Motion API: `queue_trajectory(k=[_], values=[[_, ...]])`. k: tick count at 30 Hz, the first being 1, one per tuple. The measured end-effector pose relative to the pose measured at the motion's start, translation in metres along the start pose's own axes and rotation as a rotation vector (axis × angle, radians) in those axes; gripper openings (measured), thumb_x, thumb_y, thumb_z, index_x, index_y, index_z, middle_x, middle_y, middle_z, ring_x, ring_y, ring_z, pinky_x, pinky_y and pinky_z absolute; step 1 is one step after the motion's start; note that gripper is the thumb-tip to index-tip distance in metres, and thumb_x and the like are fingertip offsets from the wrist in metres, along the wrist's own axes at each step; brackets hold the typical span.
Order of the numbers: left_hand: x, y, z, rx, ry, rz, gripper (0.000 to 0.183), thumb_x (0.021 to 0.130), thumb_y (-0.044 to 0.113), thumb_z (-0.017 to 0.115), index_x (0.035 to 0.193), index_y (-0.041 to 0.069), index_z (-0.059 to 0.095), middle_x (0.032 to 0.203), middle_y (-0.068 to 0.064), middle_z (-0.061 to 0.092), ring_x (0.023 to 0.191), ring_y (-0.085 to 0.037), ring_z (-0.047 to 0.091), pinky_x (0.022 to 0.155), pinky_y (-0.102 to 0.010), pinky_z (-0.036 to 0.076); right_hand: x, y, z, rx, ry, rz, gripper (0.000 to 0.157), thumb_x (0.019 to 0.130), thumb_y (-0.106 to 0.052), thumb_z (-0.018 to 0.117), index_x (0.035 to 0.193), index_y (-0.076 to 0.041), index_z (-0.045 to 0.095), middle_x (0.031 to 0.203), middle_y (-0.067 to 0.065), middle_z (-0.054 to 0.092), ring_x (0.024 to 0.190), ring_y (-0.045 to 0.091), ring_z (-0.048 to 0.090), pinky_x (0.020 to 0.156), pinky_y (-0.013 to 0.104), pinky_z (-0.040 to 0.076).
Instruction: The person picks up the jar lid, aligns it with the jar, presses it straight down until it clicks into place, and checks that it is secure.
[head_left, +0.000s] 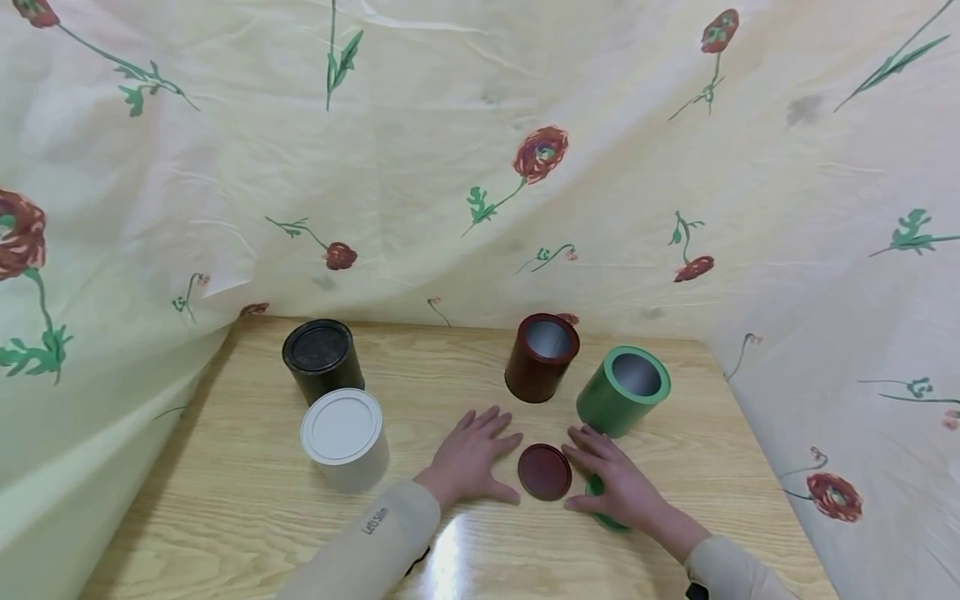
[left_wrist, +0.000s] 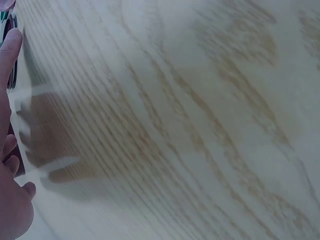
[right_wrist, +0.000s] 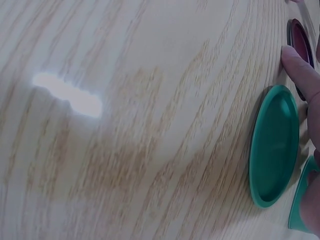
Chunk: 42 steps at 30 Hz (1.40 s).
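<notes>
The head view is showing the left hand [head_left: 471, 461] near the lower middle of the frame, fingers spread apart and gripping nothing, just left of a round dark red lid [head_left: 544, 472] that is lying flat on a pale wood-grain desk [head_left: 247, 517]. The right hand [head_left: 618, 483], lower right of centre, is likewise holding its fingers spread and is partly covering a round green lid [right_wrist: 274, 147]; whether it is touching that lid, I cannot tell. In the right wrist view, the green lid is lying flat towards the right side of the frame.

Right of centre, a dark red cylindrical can [head_left: 534, 371] and a green cylindrical can [head_left: 609, 404] are standing uncovered, their grey interiors showing. At the left, a black cylindrical can [head_left: 324, 365] and a white cylindrical can [head_left: 345, 435] are standing with tops covered.

The step in hand is seemingly one of handling the two loose lids, either setting them down or getting ready to take them. If one is being lifted next, the move is calling for thumb and fingers to pinch its thin rim.
</notes>
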<state>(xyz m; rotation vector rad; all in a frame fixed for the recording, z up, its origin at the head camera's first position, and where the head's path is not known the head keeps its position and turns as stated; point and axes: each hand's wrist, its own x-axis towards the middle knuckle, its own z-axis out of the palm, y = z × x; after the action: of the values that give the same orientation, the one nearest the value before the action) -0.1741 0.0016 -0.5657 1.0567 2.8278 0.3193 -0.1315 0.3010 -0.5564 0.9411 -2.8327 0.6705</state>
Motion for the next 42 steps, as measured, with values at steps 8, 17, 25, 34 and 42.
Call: queue_trajectory(k=[8, 17, 25, 34, 42], values=[[0.003, 0.005, 0.007, 0.016, 0.035, 0.011, 0.093, 0.079, 0.082, 0.075, 0.154, 0.030, 0.061, 0.170, -0.003, 0.041, 0.161, -0.027, 0.030, 0.130, -0.051, 0.028, 0.001, 0.000, 0.003, 0.028, 0.014, 0.001, 0.075, 0.076, -0.036, 0.098, 0.138, -0.003, 0.071, 0.152, 0.028, 0.056, 0.141, 0.057, 0.047, 0.108, 0.076, 0.040], [0.003, 0.012, 0.008, -0.020, 0.067, 0.012, 0.083, 0.082, 0.076, 0.077, 0.148, 0.028, 0.067, 0.167, -0.004, 0.047, 0.160, -0.028, 0.032, 0.129, -0.050, 0.030, 0.003, -0.007, 0.006, 0.088, 0.012, 0.045, 0.069, 0.077, -0.031, 0.098, 0.136, -0.005, 0.073, 0.154, 0.025, 0.055, 0.144, 0.057, 0.044, 0.109, 0.073, 0.042], [0.001, 0.013, 0.008, -0.057, 0.098, 0.020, 0.080, 0.081, 0.074, 0.079, 0.144, 0.025, 0.070, 0.163, -0.004, 0.051, 0.159, -0.028, 0.035, 0.128, -0.050, 0.032, 0.006, -0.014, 0.007, 0.114, 0.012, 0.049, 0.066, 0.078, -0.027, 0.097, 0.134, -0.003, 0.074, 0.153, 0.026, 0.056, 0.144, 0.057, 0.043, 0.108, 0.075, 0.042], [0.001, 0.009, 0.014, -0.039, 0.140, 0.049, 0.081, 0.078, 0.076, 0.078, 0.142, 0.026, 0.072, 0.162, -0.002, 0.053, 0.159, -0.026, 0.036, 0.128, -0.048, 0.032, 0.008, -0.016, 0.008, 0.116, 0.041, 0.011, 0.066, 0.076, -0.028, 0.097, 0.133, -0.004, 0.075, 0.154, 0.025, 0.056, 0.142, 0.058, 0.044, 0.106, 0.077, 0.042], [-0.005, 0.006, 0.004, -0.052, 0.178, 0.075, 0.083, 0.077, 0.074, 0.080, 0.141, 0.022, 0.073, 0.160, -0.004, 0.055, 0.158, -0.026, 0.037, 0.129, -0.047, 0.032, 0.010, -0.019, 0.008, 0.104, 0.067, -0.003, 0.069, 0.076, -0.030, 0.097, 0.136, -0.005, 0.073, 0.155, 0.022, 0.055, 0.145, 0.055, 0.043, 0.129, 0.043, 0.028]])
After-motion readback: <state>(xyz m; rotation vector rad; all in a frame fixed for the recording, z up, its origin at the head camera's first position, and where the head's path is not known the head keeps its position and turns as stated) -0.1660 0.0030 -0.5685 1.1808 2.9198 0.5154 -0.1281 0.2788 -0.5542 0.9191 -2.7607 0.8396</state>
